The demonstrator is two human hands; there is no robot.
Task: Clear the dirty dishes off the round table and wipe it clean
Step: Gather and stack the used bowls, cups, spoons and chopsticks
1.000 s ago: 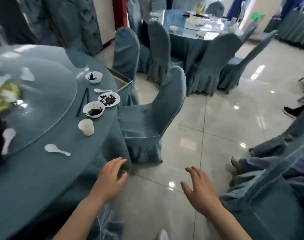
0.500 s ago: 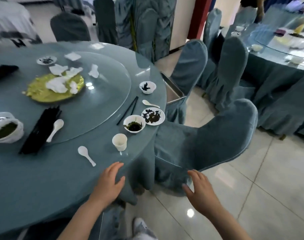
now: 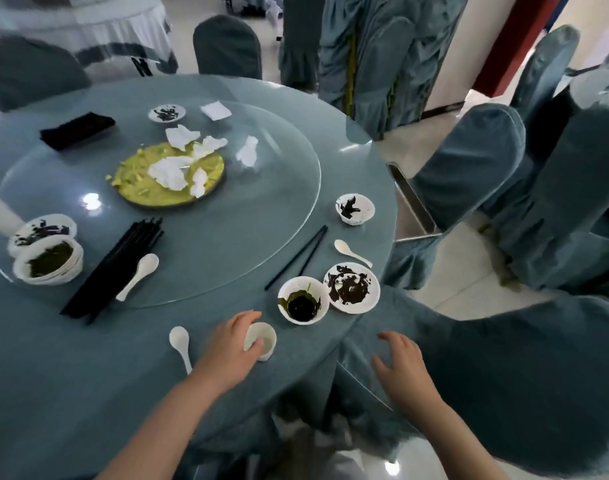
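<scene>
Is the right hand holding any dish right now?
No, the right hand hangs open beside the table edge, while the left hand grips the small white cup.

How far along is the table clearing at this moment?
Early. Done: some bowls and chopsticks look already gathered on the glass turntable. In hand: the left hand grips the small white cup; the right hand hovers open. Left: the dirty bowl, plate, spoons, napkins, yellow platter, then wiping.
</scene>
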